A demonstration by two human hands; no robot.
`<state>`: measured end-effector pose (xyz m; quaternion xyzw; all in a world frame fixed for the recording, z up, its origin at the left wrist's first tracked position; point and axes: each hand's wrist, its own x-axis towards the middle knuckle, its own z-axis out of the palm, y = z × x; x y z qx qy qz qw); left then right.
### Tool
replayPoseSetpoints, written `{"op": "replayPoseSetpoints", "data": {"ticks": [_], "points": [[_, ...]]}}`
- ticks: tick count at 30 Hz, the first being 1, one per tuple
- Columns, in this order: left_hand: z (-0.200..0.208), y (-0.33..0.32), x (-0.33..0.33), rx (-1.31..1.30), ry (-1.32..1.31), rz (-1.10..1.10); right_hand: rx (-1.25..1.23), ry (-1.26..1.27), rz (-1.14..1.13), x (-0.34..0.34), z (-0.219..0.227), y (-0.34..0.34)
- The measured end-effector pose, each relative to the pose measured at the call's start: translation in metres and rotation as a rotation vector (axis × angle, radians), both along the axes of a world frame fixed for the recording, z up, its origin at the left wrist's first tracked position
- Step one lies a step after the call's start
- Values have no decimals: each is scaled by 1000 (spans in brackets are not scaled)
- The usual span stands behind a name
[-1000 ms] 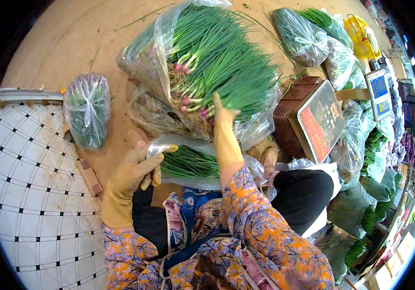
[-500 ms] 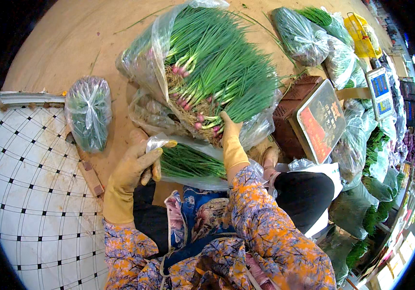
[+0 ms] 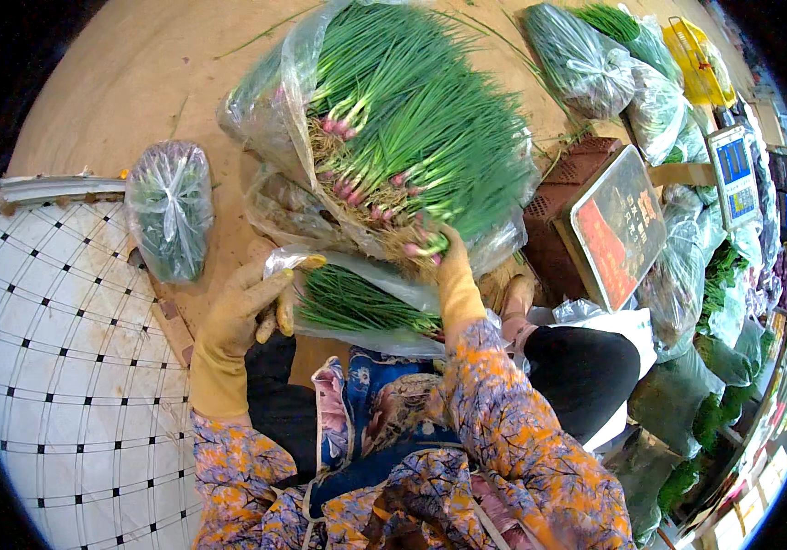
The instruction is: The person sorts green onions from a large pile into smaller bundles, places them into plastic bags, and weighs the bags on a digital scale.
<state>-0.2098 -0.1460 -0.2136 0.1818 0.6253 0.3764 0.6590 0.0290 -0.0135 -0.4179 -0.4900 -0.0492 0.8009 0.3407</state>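
A big clear plastic bag (image 3: 274, 96) lies open ahead of me, heaped with spring onions (image 3: 403, 119), their pink bulbs and roots toward me. At its near right edge my right hand (image 3: 456, 275), in a yellow glove, is closed round the bulb ends of a few spring onions (image 3: 430, 246); their leaves blur into the heap. My left hand (image 3: 245, 316), also gloved, pinches the edge of a smaller clear plastic bag (image 3: 380, 344) across my lap. Inside this bag lie green spring onions (image 3: 352, 301), leaf tips toward my left hand.
To the right, a weighing scale (image 3: 618, 225) with a lit display (image 3: 732, 174) rests on a brown crate (image 3: 554, 211). Several filled bags (image 3: 581, 64) and a yellow basket (image 3: 698, 64) stand beyond. One tied bag of greens (image 3: 171, 211) sits at left, beside the white tiled surface (image 3: 64, 367).
My right hand has shifted slightly right and toward me, drawing the bulb ends of the spring onions with it. The left hand keeps its pinch on the smaller bag.
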Motion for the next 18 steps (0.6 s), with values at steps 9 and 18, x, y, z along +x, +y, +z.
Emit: {"op": "replayPoseSetpoints", "data": {"ticks": [9,18], "points": [[-9,12,9,143,-112,93,274,-11,-71,68,-7,1],[-24,12,8,224,-375,195,421,243,577,67,53,24]]}}
